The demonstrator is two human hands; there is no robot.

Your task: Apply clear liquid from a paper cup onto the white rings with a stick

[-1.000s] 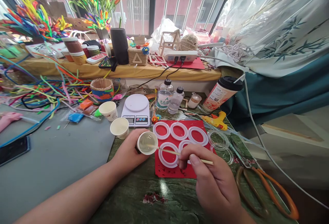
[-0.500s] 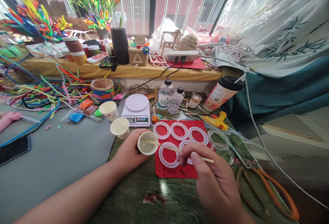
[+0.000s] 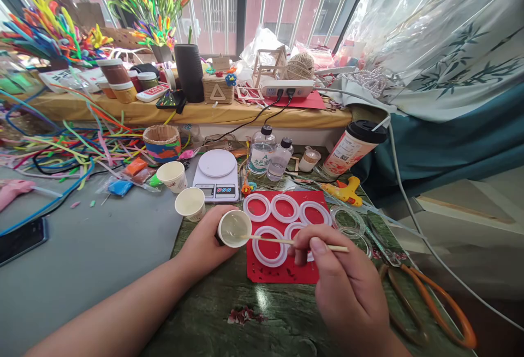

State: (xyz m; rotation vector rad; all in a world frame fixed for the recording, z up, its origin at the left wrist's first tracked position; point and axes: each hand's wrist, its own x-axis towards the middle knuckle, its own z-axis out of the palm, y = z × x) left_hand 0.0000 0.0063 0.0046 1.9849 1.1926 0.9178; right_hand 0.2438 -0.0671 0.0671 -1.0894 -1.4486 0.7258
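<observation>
My left hand is wrapped round a paper cup tilted toward me, with a clear, slightly cloudy liquid inside. In my right hand a thin wooden stick is pinched between thumb and fingers, and its tip reaches over the cup's right rim into the opening. Beneath the stick, several white ring-shaped molds lie on a red sheet; my right hand partly hides the lower right ones. Two more paper cups stand left of the held one.
Behind the cups sits a white digital scale, with two clear bottles beside it. A yellow glue gun, clear rings and orange-handled scissors lie at right. A lidded drink cup leans behind them.
The stick and my right hand have shifted slightly to the right, so the tip is nearer the cup's right rim. My left hand and the cup stay nearly in place.
</observation>
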